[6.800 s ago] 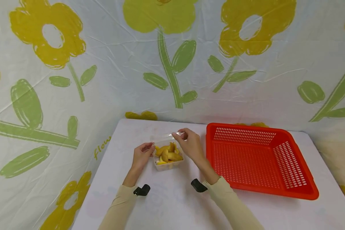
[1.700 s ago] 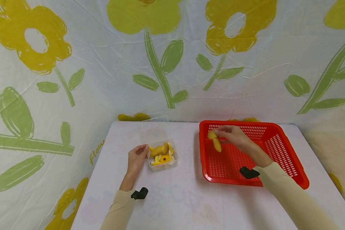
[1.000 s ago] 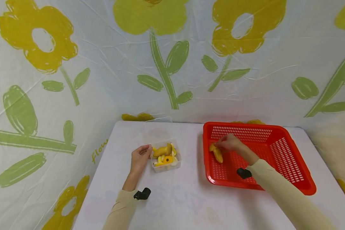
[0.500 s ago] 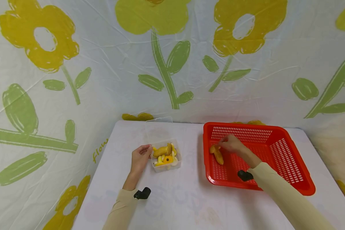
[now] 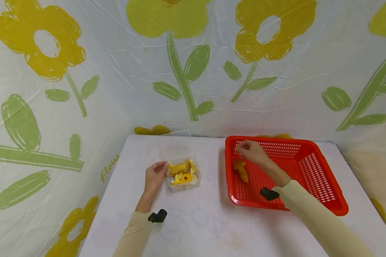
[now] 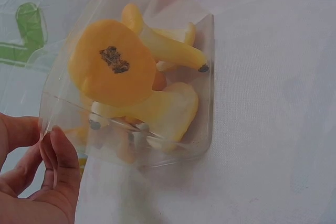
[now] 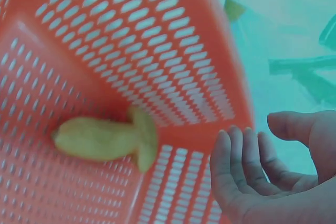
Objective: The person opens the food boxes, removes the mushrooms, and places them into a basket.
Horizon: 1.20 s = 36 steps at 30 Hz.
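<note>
My left hand (image 5: 155, 177) pinches the left edge of a small clear plastic box (image 5: 194, 184) on the table. Inside lie several yellow mushrooms (image 6: 110, 64), some with pale stems and dark tips. The box's clear lid (image 5: 175, 142) is folded back behind it. One mushroom (image 5: 242, 172) rests on the floor of the red basket (image 5: 226, 178), near its left wall. Above that mushroom hovers my right hand (image 5: 252, 152); in the right wrist view its fingers are loosely bent, thumb apart, holding nothing.
The basket has slotted walls and stands on the right of the pale table (image 5: 193, 228). A cloth (image 5: 115, 71) printed with flowers hangs behind and to the left of the table.
The right hand lifted the lid open, brought a mushroom from the box into the basket, let it go and rose from it. The left hand stays at the box.
</note>
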Tool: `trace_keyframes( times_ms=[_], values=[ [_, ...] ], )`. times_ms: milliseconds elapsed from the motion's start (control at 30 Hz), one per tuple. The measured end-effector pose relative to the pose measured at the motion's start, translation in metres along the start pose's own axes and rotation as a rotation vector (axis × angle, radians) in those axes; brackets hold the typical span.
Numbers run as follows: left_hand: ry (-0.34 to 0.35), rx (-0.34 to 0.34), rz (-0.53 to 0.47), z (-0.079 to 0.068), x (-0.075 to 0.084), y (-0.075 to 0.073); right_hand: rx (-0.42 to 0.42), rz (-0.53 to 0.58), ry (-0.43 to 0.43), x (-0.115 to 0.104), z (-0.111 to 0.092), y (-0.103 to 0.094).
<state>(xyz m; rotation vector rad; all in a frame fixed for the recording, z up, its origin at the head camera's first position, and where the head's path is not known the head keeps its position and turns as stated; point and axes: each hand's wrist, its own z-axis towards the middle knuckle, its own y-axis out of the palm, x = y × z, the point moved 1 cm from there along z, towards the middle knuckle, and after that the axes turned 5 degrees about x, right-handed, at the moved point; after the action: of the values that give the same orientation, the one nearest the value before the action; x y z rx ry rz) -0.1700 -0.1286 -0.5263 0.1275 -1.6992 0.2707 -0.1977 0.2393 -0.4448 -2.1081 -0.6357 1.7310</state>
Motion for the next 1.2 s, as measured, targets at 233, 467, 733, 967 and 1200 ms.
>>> trace_keyframes(
  times_ms=[233, 467, 733, 967, 1200],
  values=[
    [0.003, 0.037, 0.01, 0.008, -0.015, -0.001, -0.033, 0.053, -0.036, -0.019, 0.002, 0.021],
    [0.009, 0.046, -0.004, 0.009, -0.017, -0.002, -0.034, 0.044, -0.075, -0.036, 0.005, 0.054],
    [-0.018, 0.016, -0.012, 0.007, -0.012, -0.002, -0.067, 0.043, -0.094, -0.049, 0.006, 0.092],
    [-0.006, 0.0, 0.005, -0.007, 0.017, -0.003, -0.118, 0.032, -0.141, -0.059, 0.002, 0.12],
    [0.018, -0.002, -0.016, -0.013, 0.024, -0.003, -0.127, 0.013, -0.177, -0.067, 0.006, 0.145]
  ],
)
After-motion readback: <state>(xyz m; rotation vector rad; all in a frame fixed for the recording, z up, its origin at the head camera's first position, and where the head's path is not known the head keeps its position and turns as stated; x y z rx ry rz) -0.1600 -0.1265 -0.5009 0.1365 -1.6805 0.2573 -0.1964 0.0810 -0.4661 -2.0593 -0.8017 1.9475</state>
